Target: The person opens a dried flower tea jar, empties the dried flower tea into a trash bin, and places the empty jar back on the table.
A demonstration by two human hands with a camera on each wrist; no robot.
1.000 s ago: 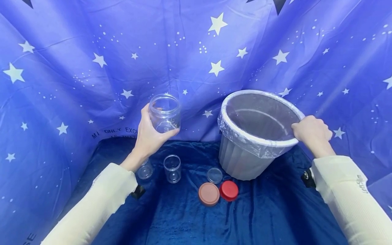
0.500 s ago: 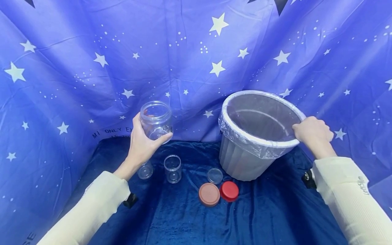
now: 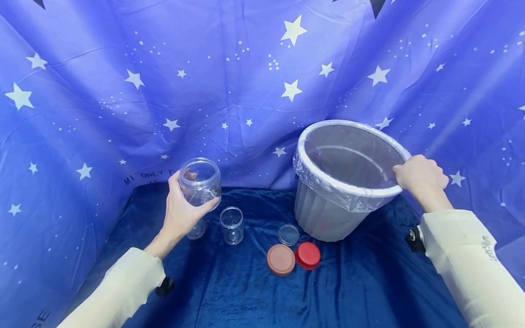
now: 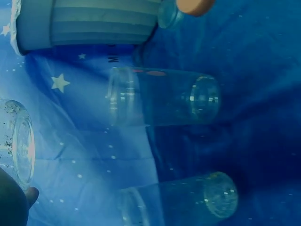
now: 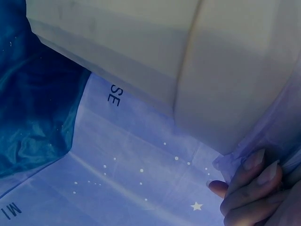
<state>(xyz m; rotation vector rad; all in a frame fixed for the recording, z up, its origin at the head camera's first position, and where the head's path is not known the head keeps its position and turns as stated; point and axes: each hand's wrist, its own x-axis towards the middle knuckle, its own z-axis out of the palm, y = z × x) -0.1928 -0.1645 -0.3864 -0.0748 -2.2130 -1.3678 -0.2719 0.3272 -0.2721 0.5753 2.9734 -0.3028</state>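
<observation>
My left hand [image 3: 179,215] grips a wide clear jar [image 3: 201,184] with no lid on, held in the air over the left side of the table. Dark flecks cling to the wall of this clear jar [image 4: 9,134] in the left wrist view. Right by it, a narrower clear jar [image 3: 232,228] stands upright, uncapped. Another clear jar [image 4: 221,195] is partly hidden behind my left hand in the head view. With my right hand [image 3: 422,181] I hold the rim of a grey trash bin [image 3: 324,214], which has a clear plastic liner folded over its edge.
Before the bin lie a pinkish-brown lid [image 3: 280,260], a red lid [image 3: 307,255] and a small clear lid [image 3: 289,235]. Dark blue cloth [image 3: 246,296] covers the table. A star-printed curtain [image 3: 246,68] hangs close behind and at both sides.
My left hand has come down and to the left with the wide jar, toward the standing jars. The right hand and the bin have stayed put.
</observation>
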